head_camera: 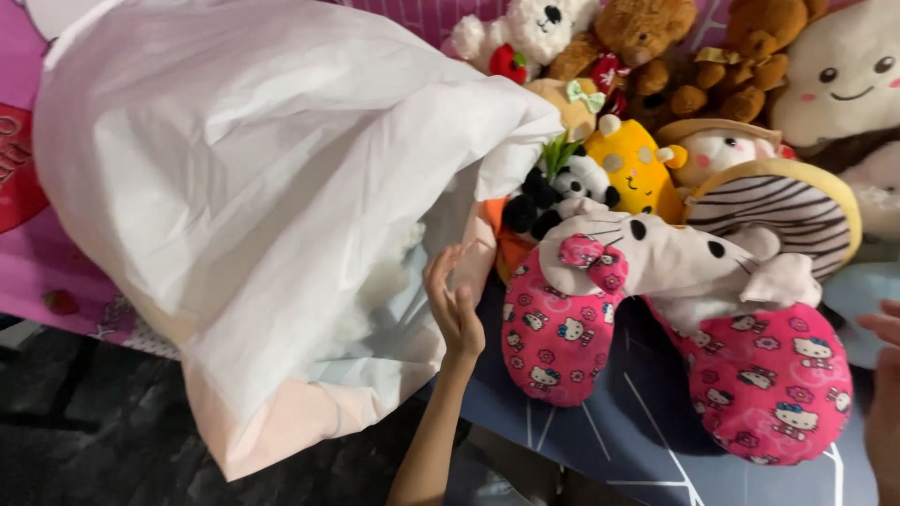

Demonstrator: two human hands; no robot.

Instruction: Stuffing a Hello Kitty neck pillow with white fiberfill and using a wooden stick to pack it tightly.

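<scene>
Far left: a pink bed sheet (28, 253) with small red strawberries on it.

Next: a big white bag (253, 187), puffy and crinkled, lying on its side over the pink sheet. Mouth of the bag facing right, toward the toys. Something white and fluffy inside, maybe stuffing, but too blurry to say.

Right at the mouth of the bag: the left hand (453, 305), coming up from the bottom edge. Fingers straight and spread a little, pressed flat against the edge of the bag. Not wrapped around anything.

Just beside that hand: a pink neck pillow (562, 342) shaped like a white cat with a pink bow. Curved like a horseshoe, both fat pink ends pointing down, covered in little cat faces. Lying on a dark blue sheet (647, 422) with thin white lines.

Behind the pillow: a small panda toy (553, 192) and a yellow spotted toy (637, 169), touching each other. Above them: a white teddy bear (530, 28) with a red strawberry, then two brown teddy bears (647, 33) side by side.

Further right: a mushroom plush (778, 201) with a striped underside, and a big cream plush (844, 75) with a smiling face.

Far right edge: the right hand (881, 375), only partly in view. Fingertips loose, holding nothing as far as can be seen, well apart from the bag.
</scene>
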